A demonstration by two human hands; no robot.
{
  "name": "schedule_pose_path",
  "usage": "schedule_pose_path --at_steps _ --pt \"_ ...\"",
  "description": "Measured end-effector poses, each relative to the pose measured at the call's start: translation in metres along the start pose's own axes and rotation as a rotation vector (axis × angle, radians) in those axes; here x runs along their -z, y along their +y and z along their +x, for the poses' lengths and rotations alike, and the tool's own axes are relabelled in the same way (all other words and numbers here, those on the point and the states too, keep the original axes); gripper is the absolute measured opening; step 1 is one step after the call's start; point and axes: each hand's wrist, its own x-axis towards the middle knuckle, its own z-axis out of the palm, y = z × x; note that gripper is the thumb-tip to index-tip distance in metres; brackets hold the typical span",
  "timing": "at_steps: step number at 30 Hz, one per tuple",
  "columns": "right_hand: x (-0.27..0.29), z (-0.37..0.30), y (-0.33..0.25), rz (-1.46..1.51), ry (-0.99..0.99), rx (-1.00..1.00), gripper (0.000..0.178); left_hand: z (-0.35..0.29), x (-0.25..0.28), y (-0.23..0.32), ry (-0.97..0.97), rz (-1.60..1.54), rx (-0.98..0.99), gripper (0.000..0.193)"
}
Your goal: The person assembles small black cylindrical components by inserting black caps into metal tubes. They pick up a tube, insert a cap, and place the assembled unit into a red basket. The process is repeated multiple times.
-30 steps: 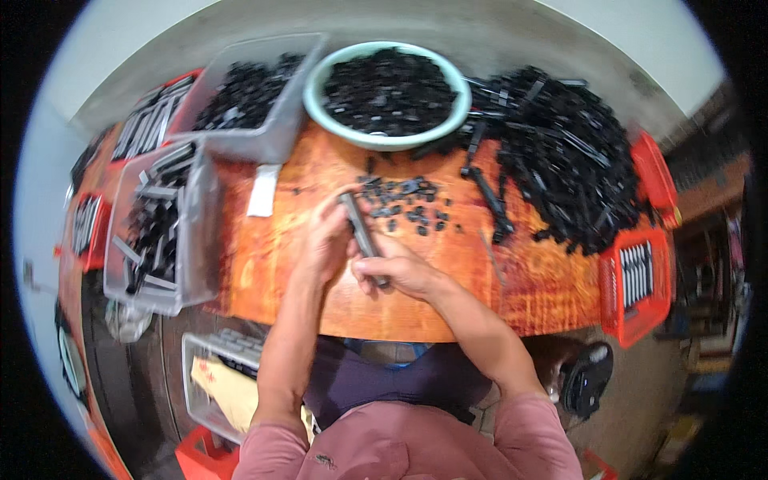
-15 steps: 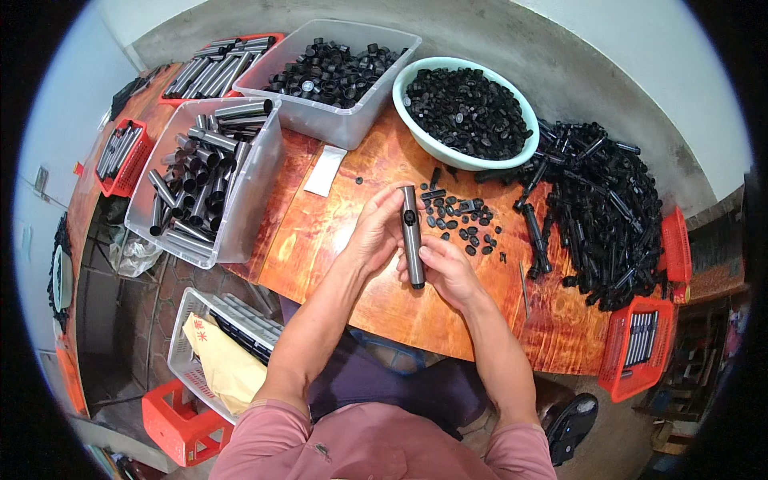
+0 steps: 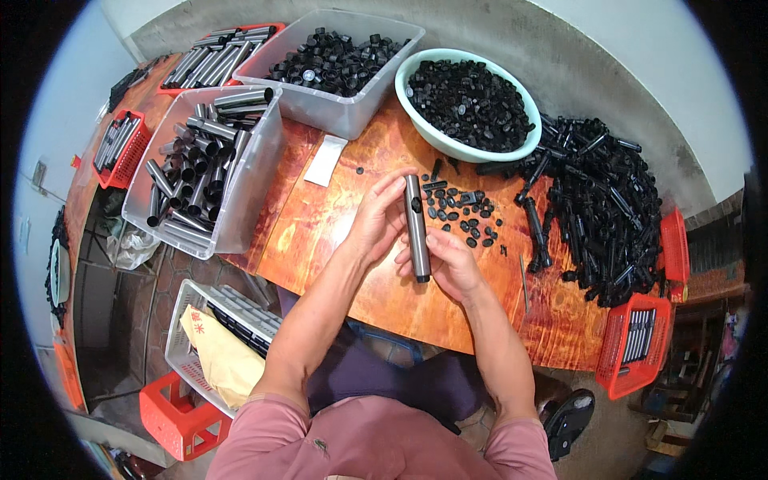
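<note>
The left hand (image 3: 378,220) pinches the upper part of a grey metal tube (image 3: 418,234) from its left side, fingers curled toward it, while the right hand (image 3: 450,260) has its thumb against the lower half and its fingers tucked partly behind, where their exact hold cannot be told. The tube stands lengthwise between the two hands, above the table (image 3: 344,276), with a dark oval hole (image 3: 416,205) near its far end and a black end piece (image 3: 422,278) at its near end. The metal looks smooth, so a light or uneven pinch could let it roll or slide; if it dropped, it could scatter the small black pieces (image 3: 454,214) lying loose just beyond it. Those pieces are tiny and much alike, so a sweep of the right wrist could mix them or push them away unnoticed. A thin rod (image 3: 524,283) lies to the right of them, likely to roll if a forearm brushed it. Farther out, the pale green bowl (image 3: 426,136) is heaped with black bits, and a jolt to the table might spill some. To the right, a heap of long black parts (image 3: 608,212) is loosely stacked and could slide. At left, a clear bin (image 3: 260,172) holds more tubes, set at mixed angles, so pulling one could shift others.
</note>
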Motion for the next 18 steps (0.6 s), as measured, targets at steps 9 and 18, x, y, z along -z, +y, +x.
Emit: schedule_pose_path --at_steps 9,18 --pt "-0.005 -0.004 -0.003 0.031 0.038 -0.006 0.048 0.004 0.006 -0.006 0.02 0.004 0.022 0.024" --pt "-0.02 -0.002 0.009 -0.383 0.26 0.208 0.035 -0.012 0.001 -0.001 -0.283 0.001 -0.009 0.058"
